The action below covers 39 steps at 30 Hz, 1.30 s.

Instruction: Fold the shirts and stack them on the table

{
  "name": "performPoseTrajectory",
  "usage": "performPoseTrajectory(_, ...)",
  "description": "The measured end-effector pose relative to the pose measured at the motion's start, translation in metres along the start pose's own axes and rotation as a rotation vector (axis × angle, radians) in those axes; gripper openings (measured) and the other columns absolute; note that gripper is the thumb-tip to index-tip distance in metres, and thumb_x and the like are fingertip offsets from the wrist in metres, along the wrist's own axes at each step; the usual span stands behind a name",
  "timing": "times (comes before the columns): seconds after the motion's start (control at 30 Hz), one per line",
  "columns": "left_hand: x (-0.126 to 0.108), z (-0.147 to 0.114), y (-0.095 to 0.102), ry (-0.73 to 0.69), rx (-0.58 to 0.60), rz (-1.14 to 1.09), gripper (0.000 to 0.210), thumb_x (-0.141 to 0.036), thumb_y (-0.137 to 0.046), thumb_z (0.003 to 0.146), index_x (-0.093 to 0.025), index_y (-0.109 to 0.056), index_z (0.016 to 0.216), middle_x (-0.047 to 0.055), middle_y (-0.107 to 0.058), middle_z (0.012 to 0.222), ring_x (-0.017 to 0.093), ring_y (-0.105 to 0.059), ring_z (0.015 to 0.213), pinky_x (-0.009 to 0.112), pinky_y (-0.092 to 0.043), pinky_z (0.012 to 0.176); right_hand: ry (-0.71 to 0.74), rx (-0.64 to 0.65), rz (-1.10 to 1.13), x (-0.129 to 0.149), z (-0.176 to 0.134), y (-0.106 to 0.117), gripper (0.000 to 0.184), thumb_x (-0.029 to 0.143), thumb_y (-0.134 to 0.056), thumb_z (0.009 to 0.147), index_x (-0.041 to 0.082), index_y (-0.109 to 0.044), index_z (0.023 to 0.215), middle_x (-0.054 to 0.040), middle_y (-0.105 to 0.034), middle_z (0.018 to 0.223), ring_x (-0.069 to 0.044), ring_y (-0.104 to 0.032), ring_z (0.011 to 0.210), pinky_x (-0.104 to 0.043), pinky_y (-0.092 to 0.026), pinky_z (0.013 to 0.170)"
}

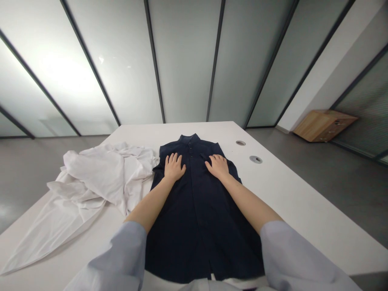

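The person's left hand point(174, 167) and right hand point(218, 166) rest palm-down, fingers spread and gripping nothing, on the chest of a dark shirt point(195, 194) already laid flat, front up, on the white table point(291, 202), while the white cloth point(104, 173) beside it lies crumpled, not spread out.

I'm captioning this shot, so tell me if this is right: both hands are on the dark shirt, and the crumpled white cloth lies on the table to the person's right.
Wrong side: the crumpled white cloth lies on the table to the person's left, as the head view shows. The left hand and right hand are indeed on the dark shirt.
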<state>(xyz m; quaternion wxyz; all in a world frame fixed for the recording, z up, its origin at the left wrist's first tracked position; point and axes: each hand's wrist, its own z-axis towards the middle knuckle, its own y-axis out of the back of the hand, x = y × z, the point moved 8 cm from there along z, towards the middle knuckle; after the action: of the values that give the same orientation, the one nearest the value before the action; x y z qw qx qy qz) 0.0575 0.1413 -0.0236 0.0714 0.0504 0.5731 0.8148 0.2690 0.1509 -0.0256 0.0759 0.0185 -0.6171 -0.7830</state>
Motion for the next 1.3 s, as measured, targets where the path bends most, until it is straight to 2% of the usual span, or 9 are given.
performPoseTrajectory(0.23,0.017,0.010,-0.025,0.135,0.324,-0.041,0.074,-0.060,-0.022,0.090,-0.015,-0.032,0.148,0.016,-0.027,0.155,0.035,-0.021,0.143,0.056,-0.021,0.112,-0.041,0.263,0.003,-0.019,0.012,-0.029,0.067,0.056,-0.020,0.096,0.016,-0.033,0.148,-0.0136,-0.027,0.156,-0.029,-0.022,0.143,-0.043,-0.021,0.113)
performPoseTrajectory(0.33,0.012,0.006,-0.022,0.124,0.375,-0.005,0.076,-0.062,-0.019,0.090,-0.015,-0.029,0.149,0.017,-0.025,0.156,0.037,-0.022,0.142,0.058,-0.023,0.110,-0.065,0.301,-0.040,-0.011,0.003,-0.026,0.072,0.058,-0.020,0.095,0.012,-0.028,0.150,-0.0184,-0.024,0.156,-0.033,-0.022,0.143,-0.048,-0.022,0.111)
performPoseTrajectory(0.47,0.003,-0.010,-0.004,0.048,0.441,0.029,0.078,-0.065,-0.021,0.089,-0.015,-0.036,0.145,0.021,-0.039,0.147,0.039,-0.038,0.132,0.054,-0.038,0.100,0.017,0.358,-0.148,0.009,-0.018,-0.002,0.070,0.055,-0.029,0.095,0.006,-0.041,0.142,-0.0272,-0.043,0.142,-0.039,-0.044,0.129,-0.051,-0.037,0.099)
performPoseTrajectory(0.6,-0.003,-0.026,0.017,-0.124,0.599,0.027,0.072,-0.067,-0.030,0.086,-0.021,-0.049,0.137,0.017,-0.057,0.131,0.034,-0.055,0.117,0.045,-0.045,0.092,0.222,0.470,-0.144,0.022,-0.031,0.023,0.052,0.047,-0.031,0.096,0.015,-0.065,0.117,-0.0183,-0.067,0.114,-0.032,-0.063,0.106,-0.044,-0.046,0.089)
performPoseTrajectory(0.67,0.000,-0.023,0.028,-0.179,0.590,0.006,0.063,-0.062,-0.033,0.088,-0.025,-0.051,0.136,0.013,-0.062,0.127,0.032,-0.059,0.113,0.042,-0.046,0.091,0.252,0.459,-0.116,0.019,-0.026,0.031,0.044,0.040,-0.032,0.096,0.020,-0.067,0.116,-0.0138,-0.069,0.113,-0.029,-0.064,0.104,-0.041,-0.047,0.088)
performPoseTrajectory(0.77,0.012,-0.001,0.039,-0.155,0.405,-0.018,0.049,-0.043,-0.031,0.093,-0.025,-0.051,0.135,0.009,-0.062,0.128,0.028,-0.059,0.115,0.039,-0.044,0.095,0.222,0.351,-0.052,0.010,-0.004,0.034,0.042,0.030,-0.033,0.095,0.024,-0.061,0.126,-0.0097,-0.066,0.121,-0.026,-0.062,0.110,-0.038,-0.045,0.093)
performPoseTrajectory(0.87,0.026,0.015,0.029,-0.098,0.249,-0.027,0.049,-0.036,-0.033,0.094,-0.023,-0.046,0.139,0.009,-0.052,0.141,0.026,-0.050,0.127,0.039,-0.039,0.103,0.229,0.273,0.017,0.005,0.013,0.018,0.046,0.031,-0.033,0.096,0.022,-0.052,0.137,-0.0075,-0.053,0.139,-0.024,-0.048,0.128,-0.037,-0.036,0.106)
performPoseTrajectory(1.07,0.038,-0.002,-0.025,-0.054,0.347,-0.013,0.059,-0.049,-0.027,0.095,-0.022,-0.035,0.147,0.010,-0.030,0.155,0.027,-0.026,0.143,0.045,-0.024,0.113,0.127,0.311,0.047,-0.010,0.006,-0.033,0.059,0.046,-0.026,0.097,0.019,-0.032,0.149,-0.0088,-0.022,0.158,-0.025,-0.020,0.145,-0.042,-0.019,0.116)
performPoseTrajectory(1.3,0.027,-0.013,-0.009,-0.090,0.448,0.029,0.061,-0.055,-0.036,0.091,-0.020,-0.045,0.141,0.015,-0.043,0.147,0.032,-0.044,0.132,0.045,-0.037,0.104,0.191,0.343,-0.024,-0.005,-0.013,-0.020,0.056,0.045,-0.038,0.094,0.019,-0.044,0.143,-0.0123,-0.036,0.151,-0.030,-0.035,0.137,-0.045,-0.030,0.110)
